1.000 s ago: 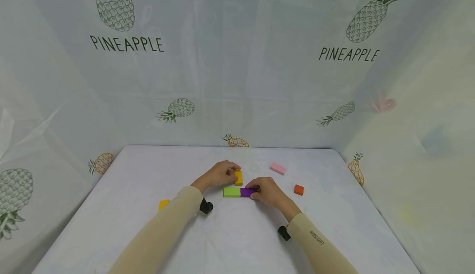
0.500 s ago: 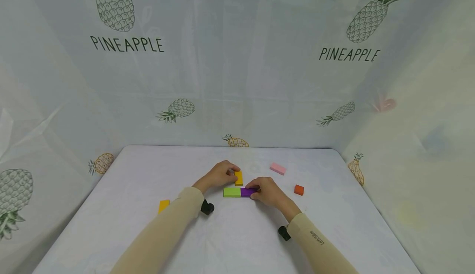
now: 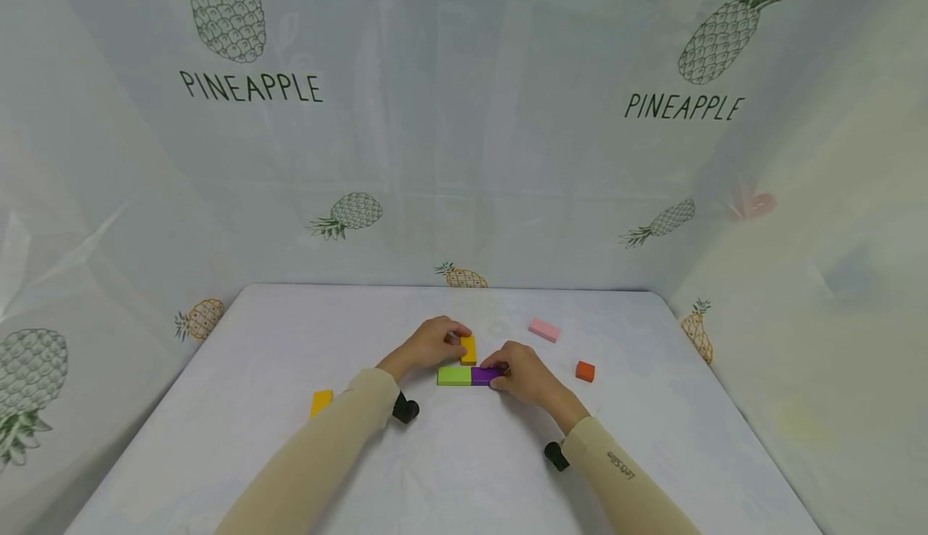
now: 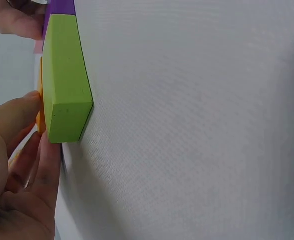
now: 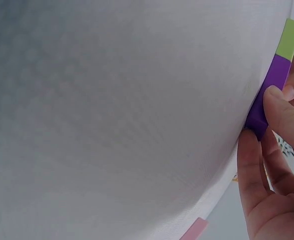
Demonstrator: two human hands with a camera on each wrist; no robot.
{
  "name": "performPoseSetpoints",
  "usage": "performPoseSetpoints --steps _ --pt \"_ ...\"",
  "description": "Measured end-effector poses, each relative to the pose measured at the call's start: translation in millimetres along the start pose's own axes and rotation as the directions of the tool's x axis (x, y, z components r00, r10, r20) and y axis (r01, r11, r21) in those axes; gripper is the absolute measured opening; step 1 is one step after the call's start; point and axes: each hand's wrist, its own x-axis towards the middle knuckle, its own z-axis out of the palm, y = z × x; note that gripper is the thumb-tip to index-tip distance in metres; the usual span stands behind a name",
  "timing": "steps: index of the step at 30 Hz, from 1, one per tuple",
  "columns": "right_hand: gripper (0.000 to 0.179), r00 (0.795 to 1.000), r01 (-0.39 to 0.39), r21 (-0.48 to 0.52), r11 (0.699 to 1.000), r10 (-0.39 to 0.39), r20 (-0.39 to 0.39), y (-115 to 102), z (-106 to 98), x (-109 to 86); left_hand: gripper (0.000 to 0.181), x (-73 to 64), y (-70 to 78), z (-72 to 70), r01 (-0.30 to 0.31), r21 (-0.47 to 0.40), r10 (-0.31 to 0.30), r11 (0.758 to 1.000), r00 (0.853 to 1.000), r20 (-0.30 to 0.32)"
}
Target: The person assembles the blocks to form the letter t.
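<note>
My left hand [image 3: 432, 342] pinches a yellow block [image 3: 468, 350] between thumb and fingers, behind the row in the middle of the table. In front of it a lime-green block [image 3: 453, 376] lies end to end with a purple block [image 3: 484, 376]. The right hand [image 3: 524, 371] grips the purple block near its right end, thumb on the near side. In the left wrist view the green block [image 4: 66, 85] hides most of the yellow one. The right wrist view shows the purple block [image 5: 271, 92] between thumb and fingers, the green block beyond it.
A pink block [image 3: 544, 329] lies at the back right and a small orange-red block [image 3: 585, 371] to the right. Another yellow block [image 3: 321, 402] is partly hidden by the left sleeve. A pineapple-print sheet [image 3: 464, 156] hangs behind the white table [image 3: 478, 470].
The left hand has shifted the yellow block slightly toward the green and purple row. The right hand stays on the purple block, its back knuckles a little raised.
</note>
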Motion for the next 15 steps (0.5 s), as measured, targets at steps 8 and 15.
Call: performPoseSetpoints --steps 8,15 --pt "0.024 1.0 0.008 -0.017 1.0 -0.007 0.007 -0.1 0.0 2.8 0.033 -4.2 4.0 -1.3 -0.001 -0.003 0.001 1.0 1.0 -0.005" --pt "0.026 1.0 0.0 -0.041 0.999 0.0 0.012 2.5 0.3 3.6 0.033 -5.3 4.9 0.8 -0.006 -0.002 0.006 1.0 1.0 -0.003"
